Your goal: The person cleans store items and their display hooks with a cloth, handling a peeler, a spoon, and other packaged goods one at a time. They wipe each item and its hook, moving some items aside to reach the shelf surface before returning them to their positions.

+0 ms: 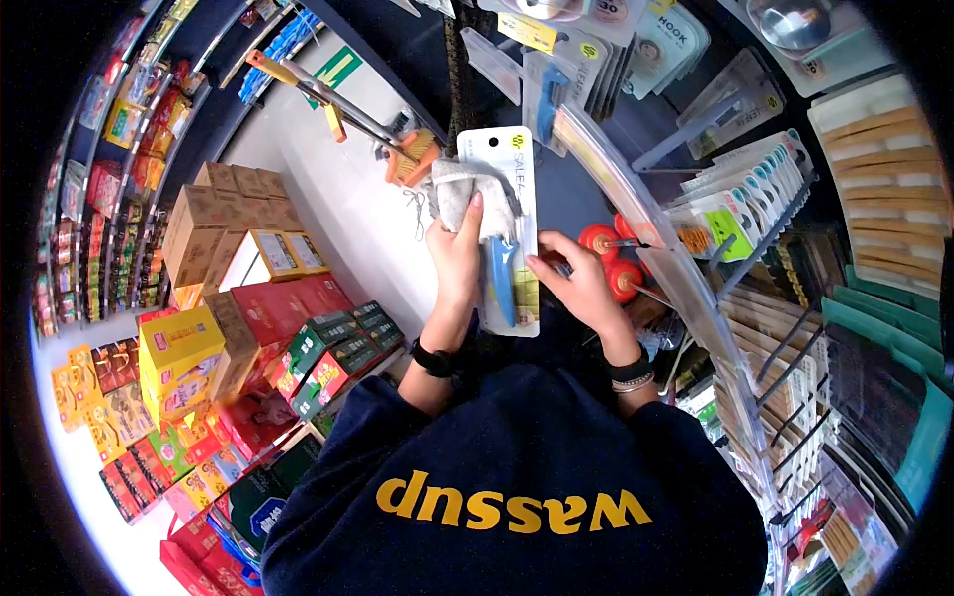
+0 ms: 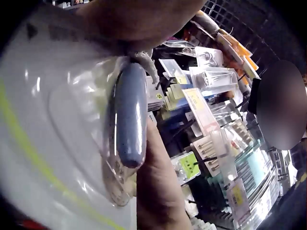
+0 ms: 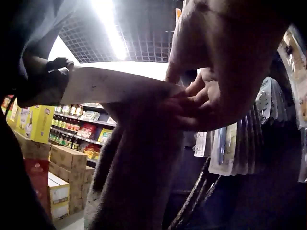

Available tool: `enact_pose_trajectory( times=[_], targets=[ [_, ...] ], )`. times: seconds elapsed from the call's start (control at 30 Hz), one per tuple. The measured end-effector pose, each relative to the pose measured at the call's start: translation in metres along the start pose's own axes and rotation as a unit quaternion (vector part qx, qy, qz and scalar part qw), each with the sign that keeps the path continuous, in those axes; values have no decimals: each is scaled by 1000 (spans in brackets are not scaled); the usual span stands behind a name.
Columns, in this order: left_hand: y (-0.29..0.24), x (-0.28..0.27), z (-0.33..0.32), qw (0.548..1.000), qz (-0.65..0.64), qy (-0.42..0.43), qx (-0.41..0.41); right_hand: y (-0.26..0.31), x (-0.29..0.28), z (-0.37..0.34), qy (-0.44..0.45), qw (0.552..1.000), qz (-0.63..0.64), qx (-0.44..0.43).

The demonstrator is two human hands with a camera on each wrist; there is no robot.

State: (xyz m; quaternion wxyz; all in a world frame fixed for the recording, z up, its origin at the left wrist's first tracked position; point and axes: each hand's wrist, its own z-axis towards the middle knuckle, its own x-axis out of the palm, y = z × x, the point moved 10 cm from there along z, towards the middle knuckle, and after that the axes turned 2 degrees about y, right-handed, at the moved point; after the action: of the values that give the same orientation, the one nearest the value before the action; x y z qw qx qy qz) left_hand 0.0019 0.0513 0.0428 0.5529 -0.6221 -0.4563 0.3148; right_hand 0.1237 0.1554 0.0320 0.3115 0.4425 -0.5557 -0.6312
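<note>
I've got the left fingers [image 1: 476, 205] gripping grey cloth [image 1: 496, 207] and card [image 1: 482, 146], the right fingers [image 1: 560, 247] pinching the card's edge. If that left thumb eases, the cloth could slip.

hidden and cropped around the hands

by the left hand [image 1: 457, 236], gray cloth [image 1: 457, 197] hides the blue tool's [image 1: 502, 285] upper end. that hand's other fingers are out of sight behind the card [image 1: 529, 199]; its print is blurred in the left wrist view. below the right hand [image 1: 584, 286], the right wrist view's bottom edge cuts off the cloth.
</note>
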Motion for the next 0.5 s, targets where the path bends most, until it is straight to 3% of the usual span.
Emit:
enact_pose_trajectory(
  times=[0.07,0.13,0.23,0.33,0.43,0.5],
  targets=[
    [-1,1,0,1000,18,-5,-1,11,3,0,10,997,79,0],
    [-6,7,1,998,42,29,23,12,0,-1,-1,998,61,-7],
    [14,6,-2,998,32,51,-29,7,-18,-3,-90,992,86,3],
    [33,14,-14,992,-24,89,-80,20,-36,-2,-124,991,27,-32],
    [39,21,-30,989,-10,121,-83,12,-44,-1,-147,989,25,-24],
    [47,32,-39,978,34,192,-77,12,-52,-1,-189,980,0,-56]
  ],
)
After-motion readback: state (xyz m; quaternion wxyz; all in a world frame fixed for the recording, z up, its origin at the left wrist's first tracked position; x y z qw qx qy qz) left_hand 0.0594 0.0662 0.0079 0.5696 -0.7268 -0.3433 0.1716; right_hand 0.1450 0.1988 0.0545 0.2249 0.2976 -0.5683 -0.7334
